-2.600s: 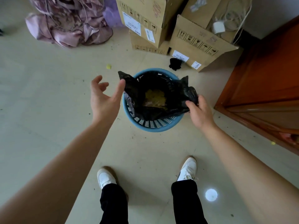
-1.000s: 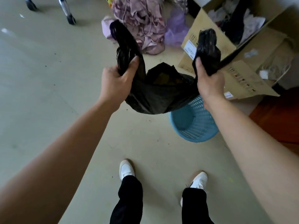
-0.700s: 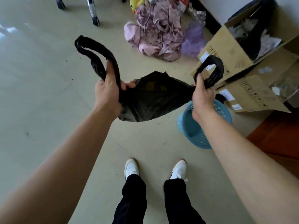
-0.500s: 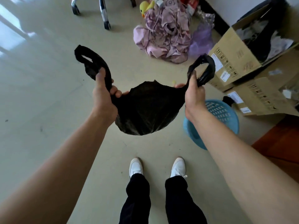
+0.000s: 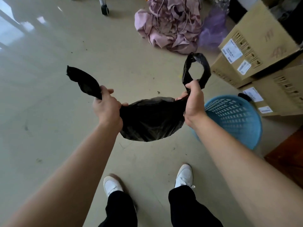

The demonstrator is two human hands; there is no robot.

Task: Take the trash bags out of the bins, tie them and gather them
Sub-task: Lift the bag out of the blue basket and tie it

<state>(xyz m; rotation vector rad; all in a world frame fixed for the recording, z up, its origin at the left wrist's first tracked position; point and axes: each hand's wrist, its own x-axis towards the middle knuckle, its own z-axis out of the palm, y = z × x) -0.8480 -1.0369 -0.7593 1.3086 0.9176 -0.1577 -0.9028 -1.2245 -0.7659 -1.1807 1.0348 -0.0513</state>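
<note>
Fists clamp both top corners of the black trash bag (image 5: 150, 118), which we see hanging in the air above the floor (image 5: 49, 112), clear of the bin and stretched between the two hands. The left hand (image 5: 106, 108) has a closed grip: its fingers curl tight round the bag's left handle (image 5: 85, 82), whose free end sticks out toward 10 o'clock as a flattened strip. The right hand (image 5: 194, 102) is closed in the same way, wrapped round the base of the right handle (image 5: 207, 71), which stands above the knuckles toward 12 o'clock as an open loop. Between the hands the bag's mouth is pulled almost into a line, and its belly sags toward 6 o'clock; we cannot tell what is inside.

At 3 o'clock from the bag, partly behind the right forearm, the blue bin (image 5: 237, 122) stands upright on the floor, its slotted inner wall showing. Beyond it, toward 2 o'clock, we make out stacked cardboard boxes (image 5: 255, 41) with white labels. At 12 o'clock lies a heap of pink cloth (image 5: 168, 25), with crumpled purple plastic (image 5: 213, 30) just beside it. A chair caster (image 5: 105, 9) sits at 11 o'clock by the top edge. At 6 o'clock are two white shoes (image 5: 113, 185) and black trousers (image 5: 121, 208); dark wood (image 5: 288, 159) fills the 4 o'clock edge.
</note>
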